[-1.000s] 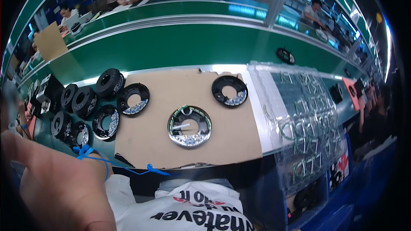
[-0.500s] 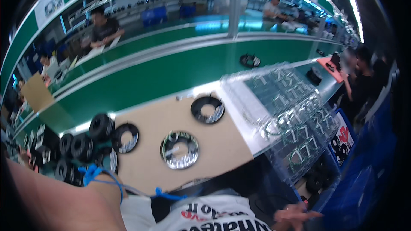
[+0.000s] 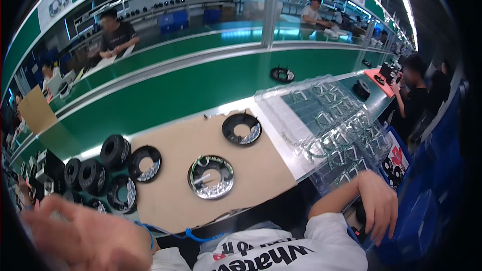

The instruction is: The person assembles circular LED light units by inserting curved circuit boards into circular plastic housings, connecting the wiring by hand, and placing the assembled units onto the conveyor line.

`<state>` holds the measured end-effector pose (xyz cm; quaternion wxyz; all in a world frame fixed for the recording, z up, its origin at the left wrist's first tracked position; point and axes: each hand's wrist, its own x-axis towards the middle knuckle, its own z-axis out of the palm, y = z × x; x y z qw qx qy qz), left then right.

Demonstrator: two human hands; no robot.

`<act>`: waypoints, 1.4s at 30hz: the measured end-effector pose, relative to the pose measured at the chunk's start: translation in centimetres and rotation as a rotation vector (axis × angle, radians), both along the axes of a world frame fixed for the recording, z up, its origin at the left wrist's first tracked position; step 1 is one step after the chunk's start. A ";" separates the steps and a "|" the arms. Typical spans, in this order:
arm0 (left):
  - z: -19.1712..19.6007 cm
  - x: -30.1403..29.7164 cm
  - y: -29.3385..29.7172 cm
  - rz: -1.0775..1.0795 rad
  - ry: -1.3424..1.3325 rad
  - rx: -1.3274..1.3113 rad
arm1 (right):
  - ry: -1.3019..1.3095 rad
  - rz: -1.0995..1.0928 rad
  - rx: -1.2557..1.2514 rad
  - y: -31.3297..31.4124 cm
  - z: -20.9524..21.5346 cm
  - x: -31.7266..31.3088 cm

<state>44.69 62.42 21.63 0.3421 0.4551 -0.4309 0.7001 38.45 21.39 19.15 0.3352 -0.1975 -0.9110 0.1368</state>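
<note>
My left hand (image 3: 90, 236) is at the lower left, blurred, palm showing and fingers spread, with nothing in it. A blue cord (image 3: 201, 236) runs from that wrist across my front. It is nearest the black ring-shaped parts (image 3: 122, 194) at the board's left edge. My right hand (image 3: 379, 206) hangs at the lower right with loose, slightly parted fingers and no object visible in it. Below the clear plastic trays (image 3: 341, 140), it is beside a blue bin. A round part with a shiny face (image 3: 211, 177) lies on the brown cardboard (image 3: 261, 180), apart from both hands.
Another black ring (image 3: 242, 129) rests on the cardboard's far side. Several thick black rings (image 3: 93, 175) crowd the left. On the green bench are a black ring (image 3: 282, 74) and a black part (image 3: 361, 89). Blue bins (image 3: 422, 221) stand at right. A co-worker (image 3: 414, 90) works beyond.
My left hand has come into view at the lower left, where the forearm was. My right hand has risen from the lower edge, its fingers now pointing down. The view has shifted slightly.
</note>
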 end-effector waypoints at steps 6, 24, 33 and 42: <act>-9.4 7.5 -3.1 0.191 0.993 0.334 | 0.516 -1.596 -0.172 1.7 -3.5 13.6; -18.4 9.2 -4.4 0.195 1.333 0.427 | -0.705 -3.082 -0.455 -8.1 -18.1 42.0; -18.4 9.7 -4.2 0.161 1.370 0.434 | -0.605 -2.720 -0.128 -7.3 -18.1 43.5; -18.8 9.1 -4.4 -0.022 1.513 0.470 | -0.366 -1.927 0.038 11.6 -11.9 31.1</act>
